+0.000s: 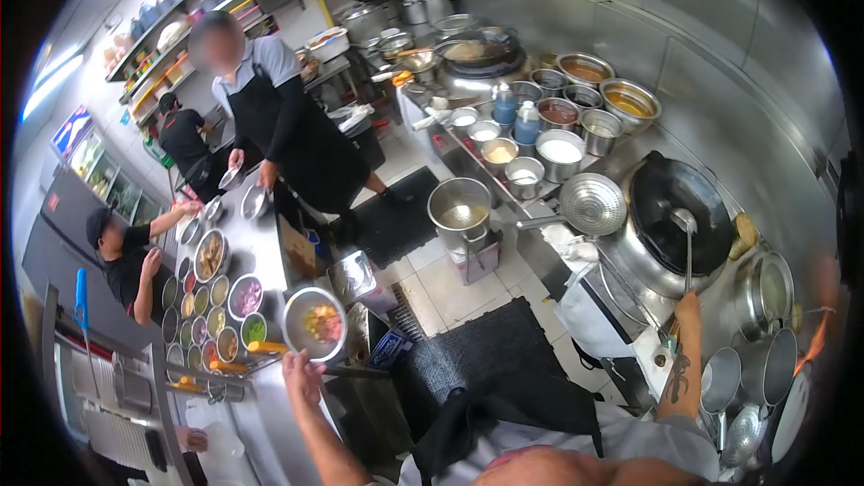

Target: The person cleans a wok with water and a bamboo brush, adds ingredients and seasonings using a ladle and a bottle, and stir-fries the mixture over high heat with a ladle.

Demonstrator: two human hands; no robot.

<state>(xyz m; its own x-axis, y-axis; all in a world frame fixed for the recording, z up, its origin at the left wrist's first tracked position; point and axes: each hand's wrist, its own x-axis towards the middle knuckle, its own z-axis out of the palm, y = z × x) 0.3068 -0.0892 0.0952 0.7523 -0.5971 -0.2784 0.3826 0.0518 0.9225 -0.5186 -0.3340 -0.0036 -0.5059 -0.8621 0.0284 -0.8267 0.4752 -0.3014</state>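
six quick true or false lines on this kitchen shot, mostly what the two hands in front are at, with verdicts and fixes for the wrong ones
1. The right hand holds the ladle. True.
2. The strainer is left of the wok in the picture. True.
3. The ladle's head is in the strainer. False: it is in the wok.
4. The left hand is by the bowl. True.
5. The bowl is empty. False: it holds chopped food.
6. Both hands are on the ladle. False: only the right hand is.
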